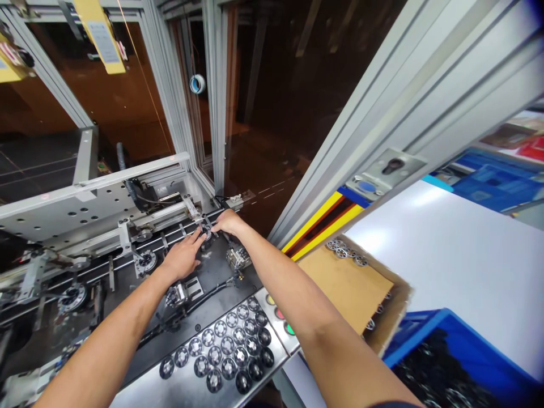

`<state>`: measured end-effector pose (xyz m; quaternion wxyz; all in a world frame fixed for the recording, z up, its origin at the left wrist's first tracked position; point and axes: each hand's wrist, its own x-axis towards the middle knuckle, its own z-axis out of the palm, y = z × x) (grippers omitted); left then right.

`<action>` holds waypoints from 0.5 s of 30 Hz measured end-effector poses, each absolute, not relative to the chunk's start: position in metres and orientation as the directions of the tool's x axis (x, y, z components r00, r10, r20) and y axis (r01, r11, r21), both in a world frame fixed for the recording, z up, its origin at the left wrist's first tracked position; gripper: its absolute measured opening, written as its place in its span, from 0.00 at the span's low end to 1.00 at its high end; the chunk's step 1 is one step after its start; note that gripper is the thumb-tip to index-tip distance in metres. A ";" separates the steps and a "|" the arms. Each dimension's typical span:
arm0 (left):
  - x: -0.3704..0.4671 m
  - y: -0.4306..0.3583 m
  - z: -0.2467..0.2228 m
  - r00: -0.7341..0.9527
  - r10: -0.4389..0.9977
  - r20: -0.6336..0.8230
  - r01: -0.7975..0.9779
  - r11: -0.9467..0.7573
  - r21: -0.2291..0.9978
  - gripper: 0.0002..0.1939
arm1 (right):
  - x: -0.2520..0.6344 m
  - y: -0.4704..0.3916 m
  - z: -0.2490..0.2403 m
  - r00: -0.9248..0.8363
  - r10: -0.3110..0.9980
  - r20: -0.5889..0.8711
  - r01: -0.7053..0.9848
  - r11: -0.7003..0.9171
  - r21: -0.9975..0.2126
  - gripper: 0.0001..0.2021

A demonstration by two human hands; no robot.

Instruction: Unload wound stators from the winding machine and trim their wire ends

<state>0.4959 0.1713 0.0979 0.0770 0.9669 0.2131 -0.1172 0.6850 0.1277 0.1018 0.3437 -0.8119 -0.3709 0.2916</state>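
Observation:
At the far end of the machine's rail track, a round black spoked part sits between my hands. My left hand reaches in from the left with its fingers stretched out, the fingertips touching the part's near-left side. My right hand is at the part's right edge, its fingers curled and pressed together; what they pinch is hidden. Further left along the rails are another round black part and a third one, each beside a metal bracket arm.
Several round black-and-silver parts lie in rows on the metal ledge. Push buttons line the ledge by my right forearm. At right stand a cardboard box with similar parts and a blue bin of black pieces. An aluminium post slants overhead.

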 end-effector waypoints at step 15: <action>0.358 0.080 0.185 0.837 0.544 0.061 0.488 -0.792 0.366 0.28 | 0.585 -0.183 0.004 0.644 0.667 0.373 0.712 -0.345 -0.612 0.21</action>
